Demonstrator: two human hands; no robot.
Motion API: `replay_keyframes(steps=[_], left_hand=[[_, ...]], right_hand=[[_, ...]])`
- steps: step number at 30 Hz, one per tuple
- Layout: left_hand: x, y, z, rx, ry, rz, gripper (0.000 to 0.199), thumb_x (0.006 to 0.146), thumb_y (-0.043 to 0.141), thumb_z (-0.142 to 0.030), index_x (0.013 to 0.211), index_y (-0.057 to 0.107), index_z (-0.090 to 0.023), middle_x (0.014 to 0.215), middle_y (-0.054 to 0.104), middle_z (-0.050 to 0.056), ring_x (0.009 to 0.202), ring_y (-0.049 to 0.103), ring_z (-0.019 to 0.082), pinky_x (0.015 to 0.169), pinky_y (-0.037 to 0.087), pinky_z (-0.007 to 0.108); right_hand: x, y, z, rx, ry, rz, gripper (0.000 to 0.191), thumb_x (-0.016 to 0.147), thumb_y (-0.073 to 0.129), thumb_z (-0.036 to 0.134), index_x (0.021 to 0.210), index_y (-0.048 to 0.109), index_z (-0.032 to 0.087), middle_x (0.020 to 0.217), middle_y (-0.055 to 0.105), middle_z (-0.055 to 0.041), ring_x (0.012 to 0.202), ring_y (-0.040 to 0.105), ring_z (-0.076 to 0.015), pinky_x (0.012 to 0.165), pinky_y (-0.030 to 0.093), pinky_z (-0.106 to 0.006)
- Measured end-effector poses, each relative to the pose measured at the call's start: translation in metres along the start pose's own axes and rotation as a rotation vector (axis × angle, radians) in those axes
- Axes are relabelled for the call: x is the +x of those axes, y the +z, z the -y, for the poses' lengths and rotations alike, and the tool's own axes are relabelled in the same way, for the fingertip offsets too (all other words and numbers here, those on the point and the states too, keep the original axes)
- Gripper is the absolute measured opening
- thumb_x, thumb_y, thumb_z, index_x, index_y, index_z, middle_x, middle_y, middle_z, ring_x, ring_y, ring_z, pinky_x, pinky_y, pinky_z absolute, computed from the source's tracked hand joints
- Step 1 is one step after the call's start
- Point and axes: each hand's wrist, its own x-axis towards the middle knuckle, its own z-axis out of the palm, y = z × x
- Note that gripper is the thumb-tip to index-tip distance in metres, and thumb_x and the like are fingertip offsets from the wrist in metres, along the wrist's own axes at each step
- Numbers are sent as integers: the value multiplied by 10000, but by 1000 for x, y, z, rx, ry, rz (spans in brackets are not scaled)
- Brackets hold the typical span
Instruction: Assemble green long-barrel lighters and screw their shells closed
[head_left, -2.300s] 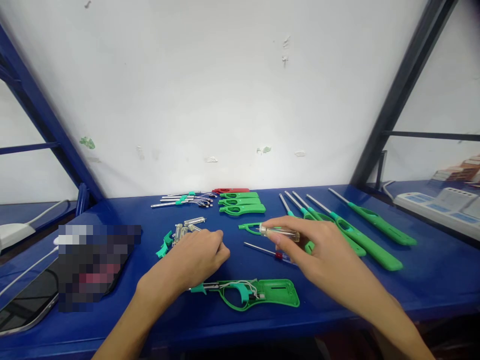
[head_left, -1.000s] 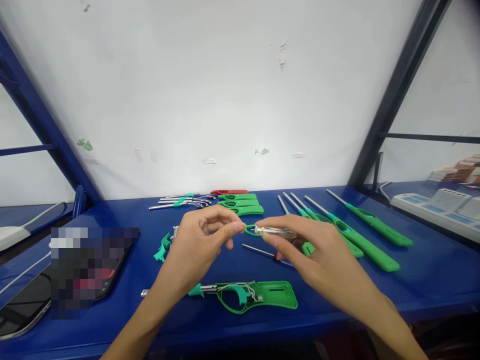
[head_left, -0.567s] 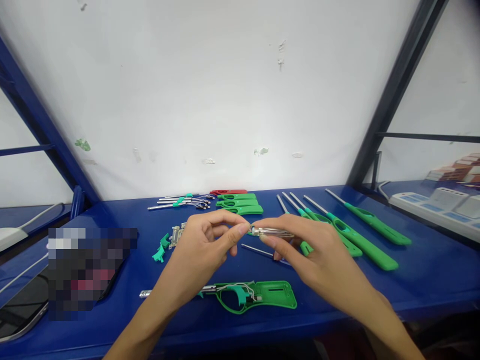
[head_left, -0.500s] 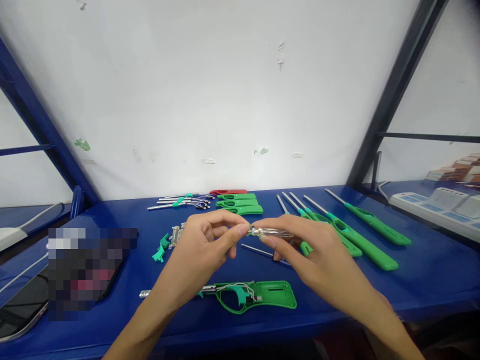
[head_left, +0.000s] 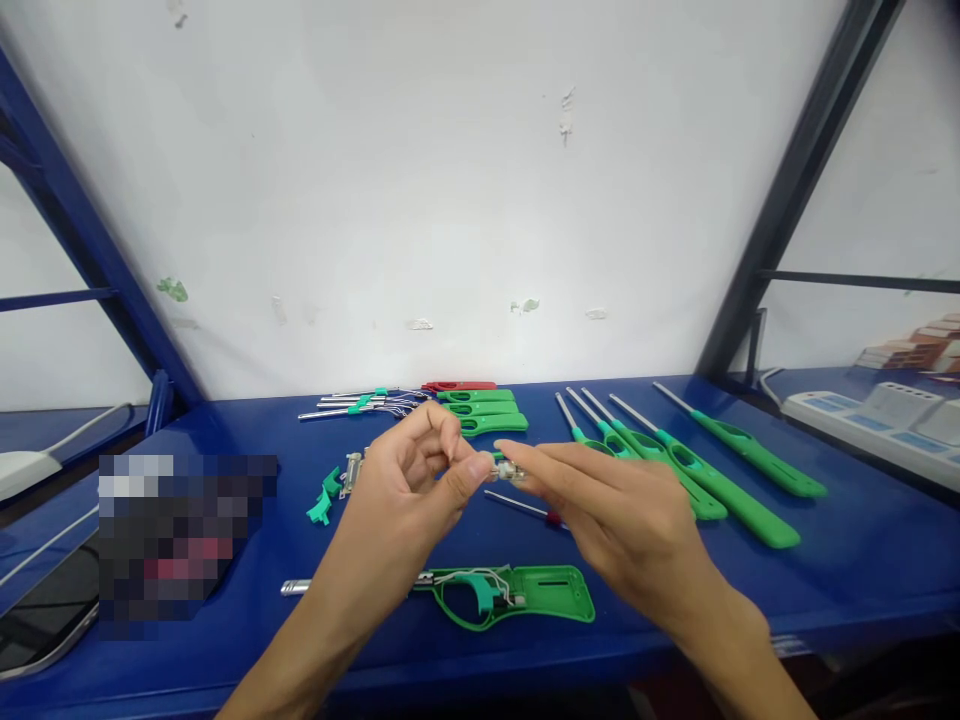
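Head view: above the table [head_left: 750,590], a clear cartridge [head_left: 511,470], mostly hidden, is being gripped by the right hand [head_left: 630,495] and pinched at its tip by the left hand [head_left: 409,490]; left, a dark object [head_left: 187,540] is being pixelated.

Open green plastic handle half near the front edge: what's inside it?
The open green plastic handle half holds a teal plastic trigger and thin white wires. The left forearm hides part of the silver metal tube.
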Motion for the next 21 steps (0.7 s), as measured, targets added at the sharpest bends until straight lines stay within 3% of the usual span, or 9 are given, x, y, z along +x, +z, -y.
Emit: replay_keyframes(steps=[4,8,14,17,21], left_hand=[[-5,3,-2,-18,-45,-15,460,932,783,-384,798,366,-242,733,458,-74,548,292,68,433,252,175],[-5,4,-2,-57,-49,-1,496,925,780,-364,761,327,-241,684,388,-86,545,251,70,440,240,180],[-4,5,0,-45,-62,8,492,950,752,-399,755,330,-238,672,352,-92,551,234,77,445,235,176],[-4,4,0,-7,-62,19,377,988,714,-430,829,430,-240,664,406,-90,558,308,81,457,268,168],[-3,4,-4,95,0,-31,190,1035,627,-419,1005,524,-262,701,565,-66,572,423,91,449,280,173]], right_hand=[[-3,2,1,-105,0,23,476,1072,444,42,1421,688,254,1094,830,-21,708,735,-101,593,515,-237],[-5,6,3,-135,17,50,531,1027,476,-7,1440,671,263,1144,826,-14,755,758,-124,618,516,-255],[-4,6,5,-162,39,84,463,1058,483,36,1416,675,257,1141,824,-22,766,775,-166,589,468,-302],[1,3,10,2,138,126,311,1108,534,203,1369,691,263,1032,830,-25,746,754,-179,612,470,-309],[9,-2,21,529,438,195,161,1096,598,369,1185,707,291,878,819,23,628,692,-139,606,503,-269]])
